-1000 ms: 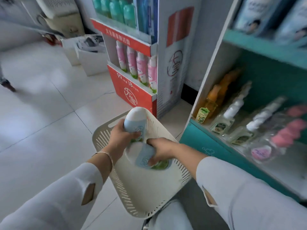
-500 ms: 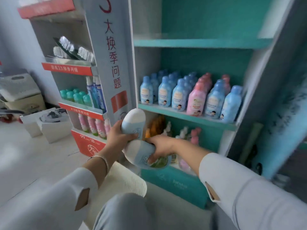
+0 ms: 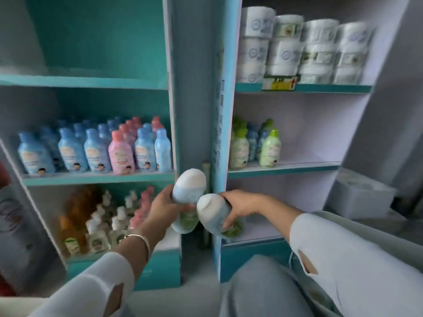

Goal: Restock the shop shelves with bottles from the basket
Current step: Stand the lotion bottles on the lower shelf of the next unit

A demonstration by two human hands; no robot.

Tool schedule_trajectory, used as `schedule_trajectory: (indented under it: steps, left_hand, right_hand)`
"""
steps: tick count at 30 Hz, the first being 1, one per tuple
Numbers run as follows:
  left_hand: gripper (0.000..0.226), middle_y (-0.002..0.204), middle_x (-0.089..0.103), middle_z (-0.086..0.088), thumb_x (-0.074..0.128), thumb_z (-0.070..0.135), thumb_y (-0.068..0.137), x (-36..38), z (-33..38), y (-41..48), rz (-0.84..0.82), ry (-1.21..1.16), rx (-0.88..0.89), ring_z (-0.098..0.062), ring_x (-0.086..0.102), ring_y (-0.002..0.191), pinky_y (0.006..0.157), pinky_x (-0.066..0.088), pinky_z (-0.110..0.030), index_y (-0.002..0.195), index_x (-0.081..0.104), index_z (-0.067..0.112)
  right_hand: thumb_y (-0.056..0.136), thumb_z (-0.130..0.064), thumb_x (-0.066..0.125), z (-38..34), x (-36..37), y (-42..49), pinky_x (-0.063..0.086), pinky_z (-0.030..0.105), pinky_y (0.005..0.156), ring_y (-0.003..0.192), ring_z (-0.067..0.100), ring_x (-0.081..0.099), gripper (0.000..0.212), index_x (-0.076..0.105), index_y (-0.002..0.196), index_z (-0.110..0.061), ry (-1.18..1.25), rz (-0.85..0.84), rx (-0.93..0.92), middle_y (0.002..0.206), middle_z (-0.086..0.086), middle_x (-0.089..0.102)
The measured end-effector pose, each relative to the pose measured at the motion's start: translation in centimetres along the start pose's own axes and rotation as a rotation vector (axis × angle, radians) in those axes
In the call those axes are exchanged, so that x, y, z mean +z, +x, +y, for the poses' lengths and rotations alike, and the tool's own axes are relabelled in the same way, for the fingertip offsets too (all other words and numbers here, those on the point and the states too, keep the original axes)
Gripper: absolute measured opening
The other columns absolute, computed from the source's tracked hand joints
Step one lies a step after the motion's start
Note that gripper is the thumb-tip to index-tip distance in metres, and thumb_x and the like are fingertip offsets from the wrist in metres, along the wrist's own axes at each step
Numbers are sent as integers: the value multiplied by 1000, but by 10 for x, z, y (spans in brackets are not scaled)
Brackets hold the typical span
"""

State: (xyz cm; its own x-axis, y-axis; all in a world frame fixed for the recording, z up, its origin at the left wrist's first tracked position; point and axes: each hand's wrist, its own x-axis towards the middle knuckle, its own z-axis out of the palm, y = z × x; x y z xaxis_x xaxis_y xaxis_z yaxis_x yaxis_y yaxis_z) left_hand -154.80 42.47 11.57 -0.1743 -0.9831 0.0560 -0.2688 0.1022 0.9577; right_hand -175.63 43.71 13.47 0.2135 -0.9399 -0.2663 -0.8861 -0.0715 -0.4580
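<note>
My left hand (image 3: 163, 208) grips a pale blue bottle with a white cap (image 3: 188, 191), held roughly upright. My right hand (image 3: 238, 207) grips a second bottle of the same kind (image 3: 214, 213), tilted with its white cap toward the left. The two bottles touch in front of the upright divider (image 3: 194, 88) between two shelf units. The right unit's middle shelf (image 3: 297, 165) holds a few green-capped bottles (image 3: 271, 148) at its left end. The basket is out of view.
The left unit's middle shelf carries rows of blue and pink bottles (image 3: 96, 152); pump bottles (image 3: 103, 225) fill the shelf below. White tubs (image 3: 297, 49) are stacked on the right unit's top shelf. A white box (image 3: 361, 195) sits low at right. My knee (image 3: 263, 289) is below.
Both hands lifted the two bottles out of the basket and carried them up and right. The view swung from the floor basket to the shelf units.
</note>
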Motion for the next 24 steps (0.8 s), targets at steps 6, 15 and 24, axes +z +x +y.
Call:
schedule_trajectory:
  steps: [6, 15, 24]
  left_hand:
    - [42, 86, 61, 3, 84, 14, 60, 82, -14, 8, -50, 54, -39, -23, 57, 90, 81, 47, -34, 84, 53, 30]
    - [49, 100, 60, -1, 80, 14, 67, 185, -72, 49, -169, 196, -150, -18, 53, 90, 76, 41, -25, 110, 57, 18]
    - [50, 98, 55, 5, 77, 12, 70, 266, -112, 96, -178, 229, -128, -11, 49, 91, 73, 36, -18, 115, 55, 14]
  right_hand:
    - [65, -4, 83, 93, -11, -20, 39, 40, 107, 122, 21, 49, 78, 47, 134, -13, 158, 28, 93, 132, 3, 55]
    - [70, -4, 79, 200, -45, 19, 41, 31, 98, 112, 16, 52, 71, 47, 131, -19, 137, -122, 156, 119, -4, 58]
    - [74, -10, 77, 277, -52, 81, 53, 31, 79, 103, 20, 59, 53, 52, 120, -17, 184, -126, 279, 111, 3, 63]
